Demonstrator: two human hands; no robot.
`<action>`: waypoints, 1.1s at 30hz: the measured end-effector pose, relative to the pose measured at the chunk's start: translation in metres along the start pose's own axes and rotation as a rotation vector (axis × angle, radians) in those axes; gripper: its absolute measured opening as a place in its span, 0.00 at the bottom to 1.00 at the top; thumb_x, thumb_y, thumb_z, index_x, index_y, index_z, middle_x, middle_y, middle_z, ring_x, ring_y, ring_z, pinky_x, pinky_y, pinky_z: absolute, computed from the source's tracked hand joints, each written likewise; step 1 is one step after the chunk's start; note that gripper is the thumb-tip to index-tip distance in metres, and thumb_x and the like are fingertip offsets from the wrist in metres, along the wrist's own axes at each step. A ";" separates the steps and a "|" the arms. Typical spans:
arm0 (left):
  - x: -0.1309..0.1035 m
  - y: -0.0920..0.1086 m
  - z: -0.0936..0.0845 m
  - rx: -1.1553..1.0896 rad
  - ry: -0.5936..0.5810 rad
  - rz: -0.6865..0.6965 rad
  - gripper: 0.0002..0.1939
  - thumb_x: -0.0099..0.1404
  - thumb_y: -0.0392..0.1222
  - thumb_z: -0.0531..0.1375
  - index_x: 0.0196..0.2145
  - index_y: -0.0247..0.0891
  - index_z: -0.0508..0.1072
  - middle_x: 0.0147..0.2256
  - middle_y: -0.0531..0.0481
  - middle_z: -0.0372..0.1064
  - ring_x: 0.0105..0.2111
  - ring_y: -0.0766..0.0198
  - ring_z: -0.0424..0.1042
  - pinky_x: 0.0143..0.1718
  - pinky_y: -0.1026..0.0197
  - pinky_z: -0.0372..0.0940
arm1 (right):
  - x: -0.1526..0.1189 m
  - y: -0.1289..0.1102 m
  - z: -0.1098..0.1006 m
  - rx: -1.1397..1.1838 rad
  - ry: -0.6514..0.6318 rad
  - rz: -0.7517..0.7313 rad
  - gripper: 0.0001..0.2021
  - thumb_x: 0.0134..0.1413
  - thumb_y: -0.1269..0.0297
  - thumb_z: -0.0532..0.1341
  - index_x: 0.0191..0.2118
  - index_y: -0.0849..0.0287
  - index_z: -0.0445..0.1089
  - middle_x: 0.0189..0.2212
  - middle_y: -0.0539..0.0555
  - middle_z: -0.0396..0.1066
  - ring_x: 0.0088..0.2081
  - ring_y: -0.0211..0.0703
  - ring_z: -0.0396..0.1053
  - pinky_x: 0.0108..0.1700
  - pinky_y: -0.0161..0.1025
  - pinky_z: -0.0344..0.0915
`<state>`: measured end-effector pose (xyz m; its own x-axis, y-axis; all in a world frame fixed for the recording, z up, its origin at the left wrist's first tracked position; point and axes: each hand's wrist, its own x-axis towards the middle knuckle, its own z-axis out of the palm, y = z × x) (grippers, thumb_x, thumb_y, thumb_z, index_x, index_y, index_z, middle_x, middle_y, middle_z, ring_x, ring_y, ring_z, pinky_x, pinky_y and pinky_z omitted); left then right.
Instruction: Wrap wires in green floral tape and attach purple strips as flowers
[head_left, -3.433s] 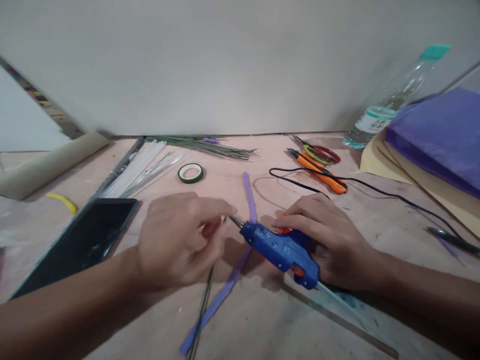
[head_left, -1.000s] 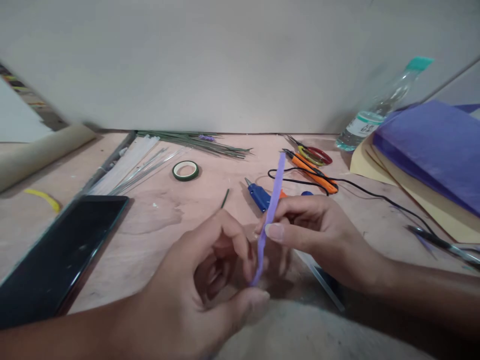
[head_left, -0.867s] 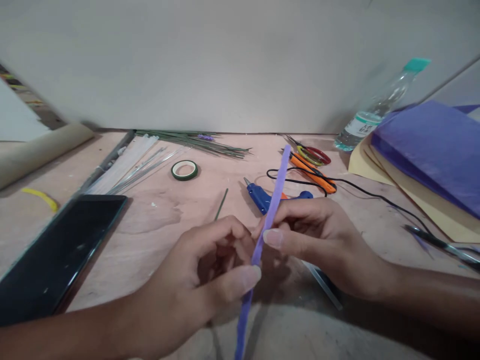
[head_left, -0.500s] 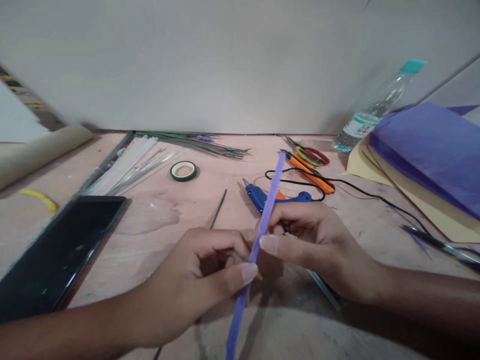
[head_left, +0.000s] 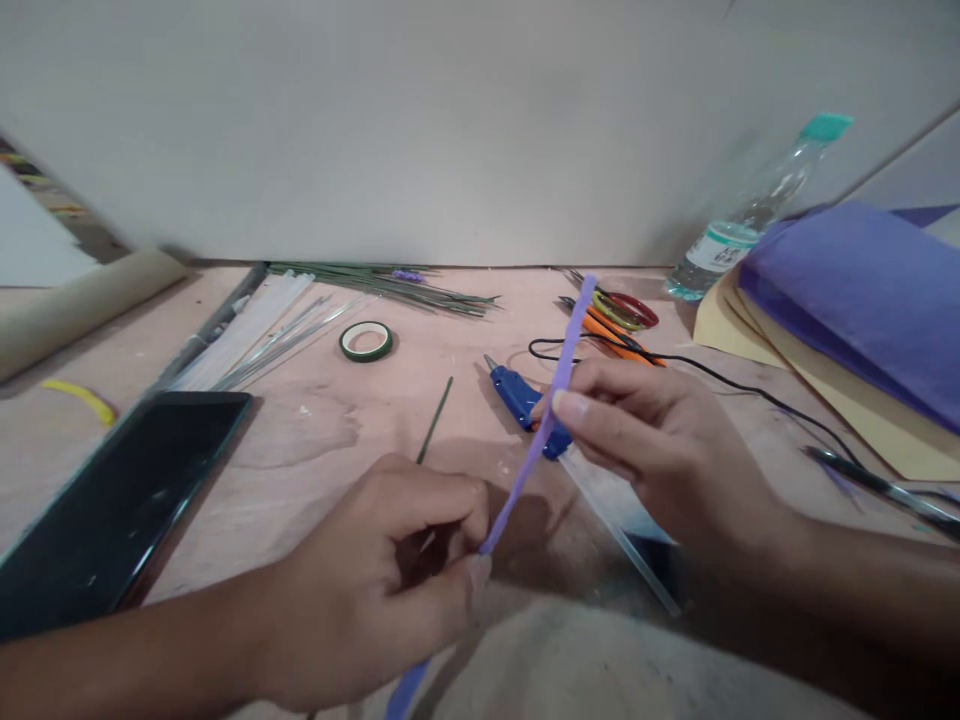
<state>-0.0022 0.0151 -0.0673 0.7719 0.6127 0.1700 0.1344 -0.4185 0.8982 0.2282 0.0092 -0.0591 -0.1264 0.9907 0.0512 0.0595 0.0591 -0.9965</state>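
Observation:
A narrow purple strip [head_left: 529, 462] runs diagonally between my two hands. My left hand [head_left: 420, 560] pinches it low, between thumb and index finger, and its lower end shows below that hand. Higher up, my right hand [head_left: 637, 430] grips the strip between thumb and fingers, with the top end sticking out above. The stretch between the hands looks thin and taut. A blue glue gun [head_left: 516, 398] lies partly behind my right hand. Just beyond my left hand is a thin green stem [head_left: 436, 418]; whether that hand touches it cannot be made out.
Green tape roll [head_left: 366, 341], stem bundle [head_left: 390, 288] and clear sticks [head_left: 247, 335] lie farther back. A black phone [head_left: 127, 500] is at left. At right are a bottle [head_left: 720, 250], scissors [head_left: 626, 311], purple sheets [head_left: 862, 290], a pen [head_left: 885, 487] and a black cable [head_left: 750, 388].
My hands have moved apart along the strip, the right one up and rightward, the left one slightly down and leftward. The strip between them is longer and narrower.

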 end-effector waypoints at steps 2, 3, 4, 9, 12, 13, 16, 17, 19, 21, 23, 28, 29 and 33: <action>-0.004 0.009 -0.008 0.180 0.062 0.082 0.12 0.65 0.33 0.57 0.26 0.40 0.59 0.20 0.59 0.54 0.20 0.70 0.54 0.23 0.64 0.51 | 0.008 -0.001 -0.009 0.002 0.069 -0.079 0.11 0.66 0.57 0.67 0.32 0.55 0.75 0.23 0.46 0.60 0.23 0.36 0.51 0.23 0.38 0.49; -0.007 0.014 -0.016 0.287 0.107 0.124 0.11 0.64 0.32 0.57 0.25 0.41 0.60 0.20 0.57 0.56 0.21 0.68 0.55 0.25 0.62 0.52 | 0.014 -0.001 -0.014 0.002 0.106 -0.124 0.10 0.67 0.57 0.67 0.33 0.54 0.75 0.22 0.46 0.58 0.22 0.36 0.49 0.23 0.38 0.45; -0.009 0.019 -0.026 0.396 0.184 0.135 0.11 0.64 0.33 0.57 0.25 0.41 0.62 0.20 0.56 0.57 0.21 0.67 0.55 0.26 0.60 0.52 | 0.019 -0.001 -0.020 -0.031 0.129 -0.162 0.10 0.69 0.58 0.64 0.34 0.53 0.74 0.22 0.46 0.57 0.22 0.37 0.48 0.23 0.39 0.44; -0.018 0.008 -0.101 0.740 0.210 -0.379 0.20 0.72 0.45 0.54 0.22 0.39 0.67 0.19 0.53 0.62 0.21 0.64 0.59 0.25 0.60 0.50 | 0.037 0.008 -0.040 -0.511 0.069 -0.315 0.21 0.71 0.63 0.59 0.23 0.54 0.60 0.21 0.47 0.54 0.25 0.40 0.54 0.30 0.42 0.51; -0.026 -0.010 -0.124 0.923 0.141 -0.643 0.25 0.72 0.54 0.54 0.20 0.40 0.66 0.19 0.49 0.64 0.23 0.58 0.64 0.27 0.59 0.50 | 0.034 0.024 -0.048 -0.792 -0.042 -0.406 0.08 0.68 0.64 0.59 0.35 0.54 0.69 0.32 0.52 0.71 0.35 0.47 0.68 0.38 0.45 0.63; -0.028 -0.013 -0.123 1.048 0.149 -0.693 0.23 0.72 0.56 0.56 0.24 0.40 0.71 0.22 0.47 0.68 0.24 0.55 0.67 0.28 0.58 0.50 | 0.031 0.030 -0.050 -0.842 -0.093 -0.439 0.04 0.67 0.67 0.59 0.43 0.55 0.71 0.41 0.56 0.75 0.44 0.52 0.72 0.45 0.48 0.66; -0.027 -0.011 -0.103 1.266 0.209 -0.667 0.18 0.72 0.57 0.58 0.42 0.39 0.77 0.23 0.45 0.72 0.23 0.50 0.69 0.29 0.58 0.48 | 0.020 0.044 -0.056 -0.936 -0.200 -0.516 0.21 0.56 0.75 0.60 0.56 0.56 0.70 0.55 0.62 0.74 0.59 0.62 0.69 0.59 0.59 0.66; -0.024 -0.007 -0.092 1.277 0.202 -0.634 0.17 0.74 0.54 0.56 0.42 0.39 0.76 0.24 0.45 0.73 0.24 0.51 0.69 0.29 0.58 0.48 | 0.016 0.047 -0.058 -0.941 -0.220 -0.510 0.24 0.54 0.76 0.60 0.57 0.57 0.70 0.56 0.63 0.74 0.60 0.63 0.68 0.60 0.61 0.65; -0.015 0.002 -0.067 1.277 0.157 -0.539 0.19 0.78 0.49 0.51 0.35 0.39 0.75 0.29 0.44 0.75 0.27 0.53 0.71 0.29 0.58 0.48 | 0.008 0.048 -0.059 -0.926 -0.237 -0.476 0.25 0.53 0.77 0.60 0.57 0.58 0.70 0.55 0.63 0.74 0.60 0.64 0.68 0.61 0.62 0.65; -0.006 0.009 -0.044 1.259 0.091 -0.414 0.22 0.79 0.49 0.50 0.30 0.38 0.73 0.32 0.44 0.75 0.30 0.56 0.72 0.29 0.58 0.50 | -0.001 0.047 -0.059 -0.907 -0.241 -0.456 0.23 0.53 0.78 0.59 0.55 0.58 0.70 0.54 0.62 0.74 0.59 0.62 0.69 0.61 0.61 0.65; 0.002 0.011 -0.024 1.219 0.004 -0.280 0.24 0.80 0.49 0.50 0.30 0.37 0.74 0.34 0.45 0.74 0.31 0.59 0.72 0.30 0.59 0.55 | -0.010 0.045 -0.060 -0.906 -0.245 -0.447 0.23 0.52 0.78 0.59 0.54 0.58 0.70 0.52 0.61 0.74 0.57 0.59 0.70 0.60 0.59 0.66; 0.011 -0.005 0.002 1.133 -0.108 -0.035 0.13 0.79 0.39 0.52 0.43 0.37 0.76 0.40 0.45 0.76 0.36 0.57 0.76 0.35 0.57 0.65 | -0.024 0.042 -0.058 -0.817 -0.264 -0.476 0.25 0.57 0.78 0.58 0.59 0.55 0.68 0.58 0.62 0.72 0.61 0.58 0.68 0.62 0.60 0.64; 0.012 -0.009 0.003 1.127 -0.111 0.007 0.11 0.78 0.37 0.52 0.48 0.37 0.74 0.44 0.44 0.76 0.36 0.56 0.76 0.35 0.57 0.66 | -0.024 0.041 -0.056 -0.797 -0.261 -0.488 0.23 0.60 0.76 0.58 0.59 0.54 0.67 0.59 0.62 0.72 0.61 0.58 0.68 0.62 0.60 0.64; 0.009 -0.021 0.004 1.158 -0.068 0.226 0.13 0.73 0.34 0.54 0.54 0.34 0.67 0.49 0.37 0.75 0.38 0.51 0.78 0.34 0.53 0.68 | -0.011 0.040 -0.042 -0.828 -0.214 -0.484 0.12 0.65 0.71 0.62 0.53 0.54 0.68 0.52 0.61 0.74 0.53 0.56 0.71 0.54 0.55 0.67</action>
<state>0.0040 0.0268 -0.0861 0.8771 0.4246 0.2246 0.4471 -0.8925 -0.0587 0.2735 0.0059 -0.0968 -0.4919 0.7983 0.3476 0.6191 0.6014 -0.5051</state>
